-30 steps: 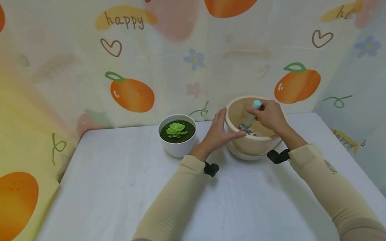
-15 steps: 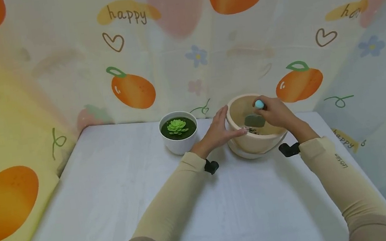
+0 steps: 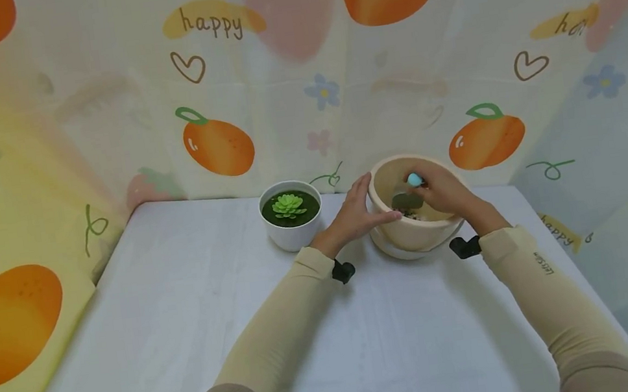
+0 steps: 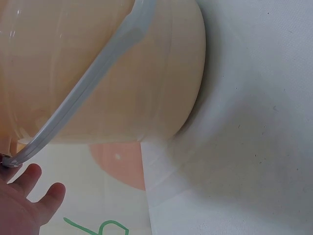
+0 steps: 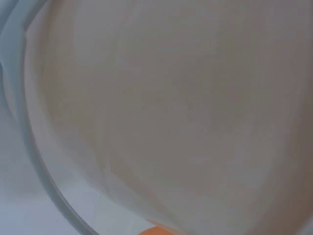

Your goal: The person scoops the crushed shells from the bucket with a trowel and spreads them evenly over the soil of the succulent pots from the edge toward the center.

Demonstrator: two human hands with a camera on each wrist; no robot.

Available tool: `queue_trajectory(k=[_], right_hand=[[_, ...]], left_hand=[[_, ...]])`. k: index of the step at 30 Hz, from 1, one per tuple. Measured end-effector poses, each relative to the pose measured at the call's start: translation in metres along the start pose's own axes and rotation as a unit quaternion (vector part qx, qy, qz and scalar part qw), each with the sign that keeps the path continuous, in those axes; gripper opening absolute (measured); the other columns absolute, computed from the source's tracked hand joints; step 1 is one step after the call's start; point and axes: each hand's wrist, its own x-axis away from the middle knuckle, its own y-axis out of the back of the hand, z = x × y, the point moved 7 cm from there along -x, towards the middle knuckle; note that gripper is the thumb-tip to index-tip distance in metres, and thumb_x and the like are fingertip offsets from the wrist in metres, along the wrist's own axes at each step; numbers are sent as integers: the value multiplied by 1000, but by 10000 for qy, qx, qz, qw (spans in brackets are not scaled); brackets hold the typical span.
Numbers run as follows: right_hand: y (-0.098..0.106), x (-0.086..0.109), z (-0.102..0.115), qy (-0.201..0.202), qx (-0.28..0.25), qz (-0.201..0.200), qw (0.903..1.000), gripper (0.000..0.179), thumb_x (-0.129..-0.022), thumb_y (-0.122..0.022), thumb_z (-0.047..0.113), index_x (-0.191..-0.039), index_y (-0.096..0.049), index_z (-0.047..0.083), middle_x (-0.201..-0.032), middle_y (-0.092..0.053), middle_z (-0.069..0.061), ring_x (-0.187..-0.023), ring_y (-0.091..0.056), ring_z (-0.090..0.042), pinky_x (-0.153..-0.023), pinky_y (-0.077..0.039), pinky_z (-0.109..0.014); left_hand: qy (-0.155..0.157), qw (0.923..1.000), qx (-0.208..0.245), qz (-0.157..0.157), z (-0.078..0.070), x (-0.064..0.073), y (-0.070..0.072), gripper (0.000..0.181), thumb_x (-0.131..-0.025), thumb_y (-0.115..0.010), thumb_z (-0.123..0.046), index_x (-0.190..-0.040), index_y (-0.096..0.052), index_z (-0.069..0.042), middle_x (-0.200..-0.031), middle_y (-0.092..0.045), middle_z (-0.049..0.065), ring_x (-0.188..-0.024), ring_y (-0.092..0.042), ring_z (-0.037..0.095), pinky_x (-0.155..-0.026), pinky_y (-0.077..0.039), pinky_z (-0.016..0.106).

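A cream plant pot point(image 3: 413, 236) stands on a pale saucer point(image 3: 394, 253) near the back of the table. Spread and fairly straight, the fingers of my left hand point(image 3: 353, 215) rest against the pot's left side, the thumb at its front rim. My right hand point(image 3: 444, 192) is inside the pot's mouth, gripping the light blue handle of a small trowel point(image 3: 414, 179). The trowel's dark flat blade points down at small mixed pebbles point(image 3: 412, 214) on the bottom, partly hidden by the rim and thumb. In the right wrist view, the pot's pale wall point(image 5: 186, 98) fills most of the picture.
Left of the pot stands a white pot point(image 3: 293, 234) holding a green succulent point(image 3: 288, 205) in dark filling. Both pots are on a white-covered table point(image 3: 186, 303). A fruit-printed cloth point(image 3: 278, 96) hangs right behind the table.
The trowel first leaned in the pot, then my right hand lifted it slightly right with the blade showing, and now it is lower and further left. My left hand stays at the rim.
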Motion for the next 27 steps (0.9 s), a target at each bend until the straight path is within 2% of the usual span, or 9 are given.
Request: queue_trajectory(k=[4, 7, 12, 18, 22, 27], right_hand=[[3, 3, -3, -340, 16, 237, 9991, 15, -92, -62, 4, -106, -59, -2, -103, -64, -20, -91, -56, -34, -87, -46, -50], [8, 5, -4, -564, 217, 319, 9977, 15, -93, -63, 9, -103, -59, -1, -95, -64, -19, -85, -57, -33, -82, -47, -47], [17, 8, -6, -843, 548, 360, 9943, 17, -94, -63, 15, -95, -57, -1, -78, -57, -12, -75, -53, -28, -72, -42, -39], [22, 9, -12, -1104, 585, 250, 9918, 24, -95, -63, 21, -87, -54, -1, -70, -50, -9, -70, -49, -27, -66, -38, -34], [22, 10, -15, -1266, 428, 17, 9910, 26, -94, -64, 21, -88, -56, -3, -72, -55, -13, -69, -53, -28, -63, -39, -31], [24, 11, -23, -1745, -128, -352, 9839, 30, -94, -63, 20, -103, -59, -9, -89, -63, -23, -73, -62, -30, -63, -45, -27]], left_hand=[[13, 10000, -48, 1, 1, 0, 1, 109, -79, -75, -49, -158, -9, -14, -164, -13, 9, -151, -18, 30, -118, -28, 50], [12, 9999, -108, -16, 1, -1, 1, 109, -79, -75, -49, -158, -9, -13, -164, -14, 10, -150, -19, 30, -118, -28, 50], [-32, 9999, -106, -95, 1, -1, 1, 108, -79, -76, -48, -158, -11, -13, -163, -17, 10, -150, -21, 28, -119, -28, 47], [15, 9999, -103, -76, 0, -1, 1, 109, -78, -77, -49, -158, -11, -14, -163, -17, 10, -150, -21, 29, -118, -28, 48], [19, 9998, -215, -32, 1, -2, 1, 109, -78, -77, -50, -158, -11, -14, -163, -17, 9, -150, -21, 28, -118, -29, 48], [37, 9996, -297, 18, 1, -4, 2, 110, -77, -77, -52, -158, -12, -14, -163, -17, 8, -150, -21, 26, -118, -29, 47]])
